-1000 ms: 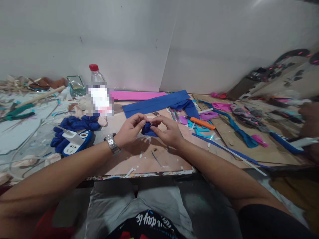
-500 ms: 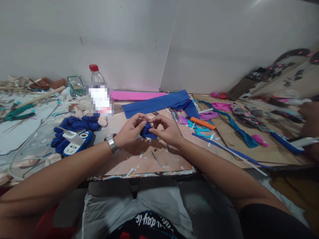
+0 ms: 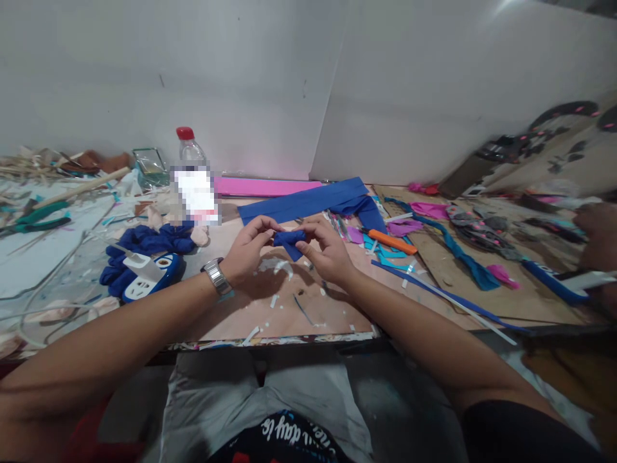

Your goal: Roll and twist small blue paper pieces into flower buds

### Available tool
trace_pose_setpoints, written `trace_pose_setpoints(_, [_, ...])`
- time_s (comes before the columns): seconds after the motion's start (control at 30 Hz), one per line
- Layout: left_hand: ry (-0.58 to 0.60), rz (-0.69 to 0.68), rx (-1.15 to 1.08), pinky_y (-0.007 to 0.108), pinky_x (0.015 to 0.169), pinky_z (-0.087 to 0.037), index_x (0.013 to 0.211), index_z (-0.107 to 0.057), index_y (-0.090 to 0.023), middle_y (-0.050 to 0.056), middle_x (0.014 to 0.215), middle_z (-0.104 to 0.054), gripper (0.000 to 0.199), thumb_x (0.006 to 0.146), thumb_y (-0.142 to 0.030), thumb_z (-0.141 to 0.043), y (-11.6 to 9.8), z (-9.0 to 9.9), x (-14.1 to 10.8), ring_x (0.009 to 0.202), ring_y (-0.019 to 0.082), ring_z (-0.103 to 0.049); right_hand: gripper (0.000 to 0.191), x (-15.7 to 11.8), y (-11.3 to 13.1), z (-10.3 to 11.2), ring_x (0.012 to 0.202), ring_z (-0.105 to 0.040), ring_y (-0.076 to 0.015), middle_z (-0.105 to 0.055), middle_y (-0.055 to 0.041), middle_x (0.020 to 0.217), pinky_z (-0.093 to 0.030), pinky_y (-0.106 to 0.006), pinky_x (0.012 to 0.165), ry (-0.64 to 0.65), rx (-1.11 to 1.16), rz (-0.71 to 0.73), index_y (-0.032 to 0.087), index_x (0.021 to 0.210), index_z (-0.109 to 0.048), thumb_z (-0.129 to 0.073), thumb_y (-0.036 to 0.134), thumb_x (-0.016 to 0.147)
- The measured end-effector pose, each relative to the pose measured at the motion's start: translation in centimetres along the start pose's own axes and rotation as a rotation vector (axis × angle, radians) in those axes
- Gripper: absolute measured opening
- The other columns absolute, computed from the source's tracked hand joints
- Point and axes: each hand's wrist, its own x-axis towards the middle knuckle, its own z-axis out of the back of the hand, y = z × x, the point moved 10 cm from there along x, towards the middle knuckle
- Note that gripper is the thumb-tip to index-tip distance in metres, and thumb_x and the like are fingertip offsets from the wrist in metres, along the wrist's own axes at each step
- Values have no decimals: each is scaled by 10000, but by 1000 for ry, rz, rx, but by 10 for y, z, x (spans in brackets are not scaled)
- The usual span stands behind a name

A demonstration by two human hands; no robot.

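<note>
A small folded piece of blue fabric [image 3: 290, 243] is held between both hands above the middle of the table, one corner pointing down. My left hand [image 3: 251, 247] pinches its left end between thumb and fingers. On the opposite end, the thumb and fingers of my right hand [image 3: 326, 247] are closed on the same piece. Behind the hands lies a long blue fabric strip [image 3: 303, 200]. An orange cutter [image 3: 391, 241] rests to the right of my right hand.
Left of my hands, a blue and white power strip [image 3: 150, 280] sits by bunched blue fabric [image 3: 144, 239]. A red-capped bottle [image 3: 191, 151] stands behind. Green-handled pliers [image 3: 43, 217] lie far left. Another person's hand [image 3: 598, 231] is at the far right.
The blue piece has been turned and now looks rolled, with its corner hanging lower. My left hand's fingers have shifted slightly away to the left.
</note>
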Motion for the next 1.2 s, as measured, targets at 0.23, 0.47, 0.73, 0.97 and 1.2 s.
trace_pose_setpoints(0.23, [20, -109, 108, 289, 819, -510, 1050, -649, -198, 43, 1004, -663, 187, 921, -326, -690, -17, -5, -3, 898, 157, -616, 344, 0, -9, 4, 970, -620, -212, -636, -81, 1095, -553, -372, 845, -10, 14, -37, 250, 1162, -704, -622, 535, 987])
trace_pose_setpoints(0.47, [-32, -86, 150, 258, 679, -462, 901, -631, -184, 23, 854, -622, 327, 855, -471, -779, -21, -1, -3, 749, 135, -556, 381, -3, -29, 0, 969, -647, -208, -656, -74, 1111, -564, -375, 873, -30, 159, -146, 251, 1137, -699, -647, 582, 956])
trace_pose_setpoints(0.73, [-71, -11, 58, 296, 791, -511, 862, -642, -172, 19, 841, -667, 304, 818, -419, -812, -8, 7, 2, 780, 140, -612, 472, -4, -44, 2, 908, -631, -193, -654, -56, 1011, -549, -343, 827, -89, 229, -251, 221, 1082, -675, -675, 657, 901])
trace_pose_setpoints(0.97, [-45, -221, 287, 312, 837, -524, 1050, -650, -197, 61, 1021, -689, 210, 936, -369, -688, -29, 3, -2, 897, 166, -644, 488, -4, -47, 4, 841, -623, -175, -663, -37, 934, -537, -328, 803, -117, 235, -283, 212, 1020, -690, -736, 665, 846])
trace_pose_setpoints(1.2, [1, -531, 614, 343, 824, -512, 995, -706, -206, 64, 977, -698, 102, 942, -285, -670, -60, -12, -16, 903, 192, -618, 426, -4, -37, 2, 823, -614, -176, -648, -35, 906, -523, -317, 740, -86, 168, -215, 207, 978, -705, -738, 618, 870])
